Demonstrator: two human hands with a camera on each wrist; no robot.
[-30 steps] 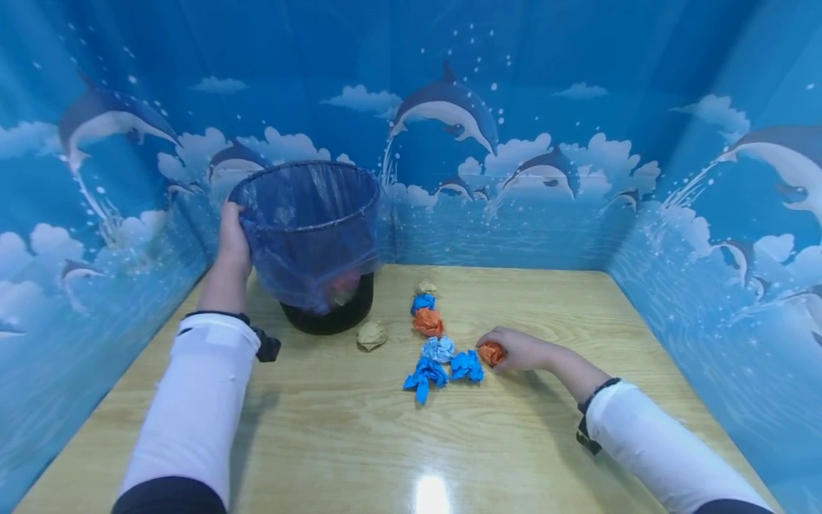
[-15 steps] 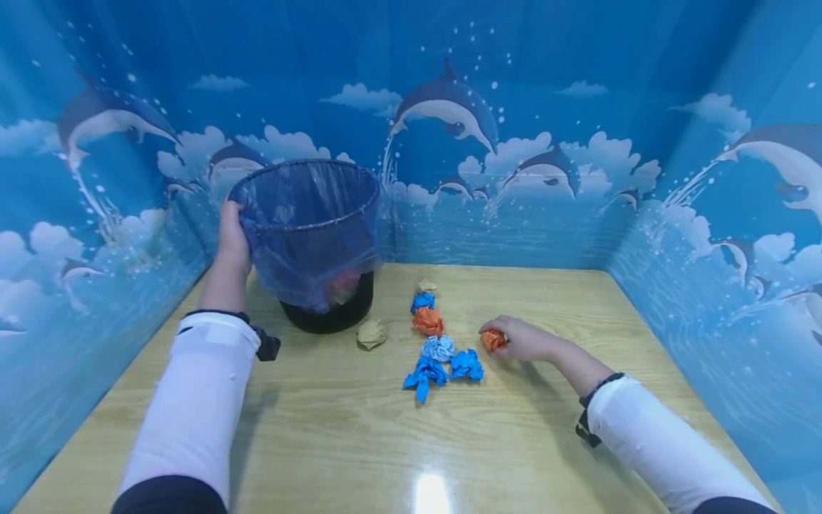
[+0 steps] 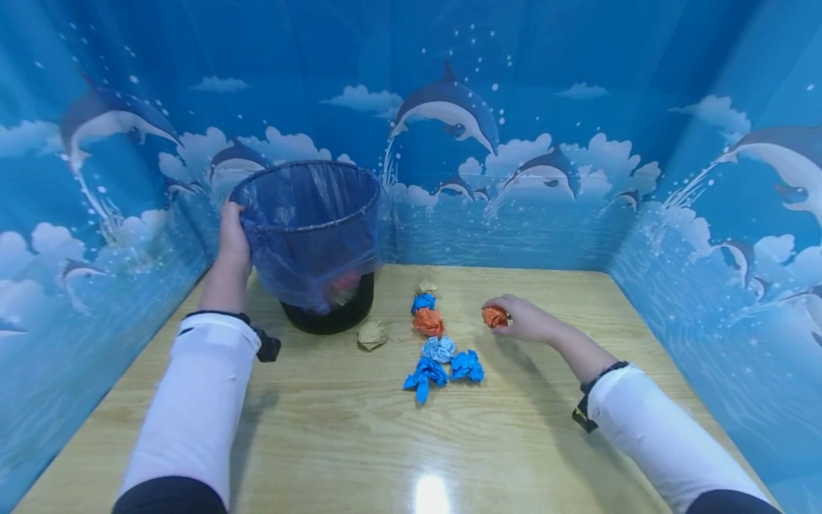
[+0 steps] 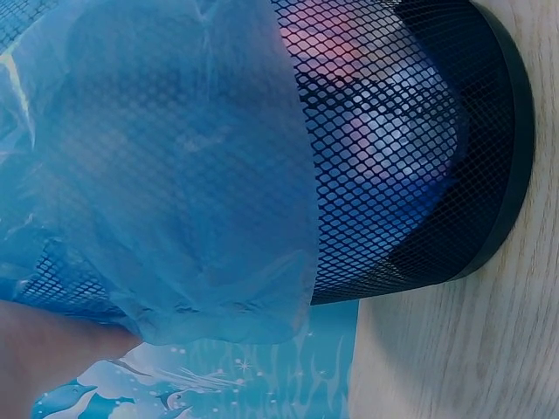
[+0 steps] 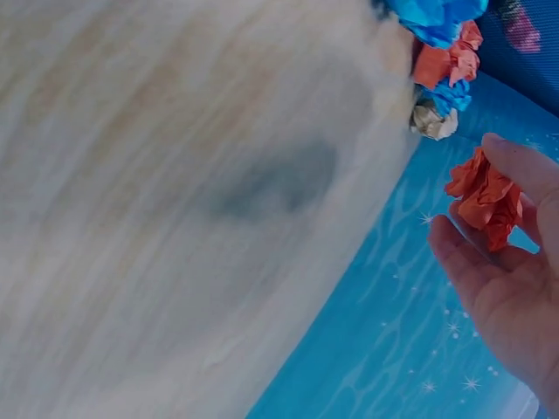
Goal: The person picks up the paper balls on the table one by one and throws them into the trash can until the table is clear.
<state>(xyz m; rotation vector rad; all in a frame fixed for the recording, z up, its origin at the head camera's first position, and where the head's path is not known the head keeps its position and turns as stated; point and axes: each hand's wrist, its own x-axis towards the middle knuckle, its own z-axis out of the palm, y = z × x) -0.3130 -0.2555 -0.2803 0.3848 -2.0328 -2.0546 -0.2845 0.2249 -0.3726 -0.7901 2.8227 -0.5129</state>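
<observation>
Wooden tabletop (image 3: 347,435), crumpled orange paper (image 3: 494,317)

LOC: screened-off tabletop rec. booth | dolphin/sea-print backdrop (image 3: 443,235) on L, back & R sides | wood-grain tbl (image 3: 334,435) w/ glare spot | 2 wrist cams (image 3: 268,346) | rm beyond hidden
</observation>
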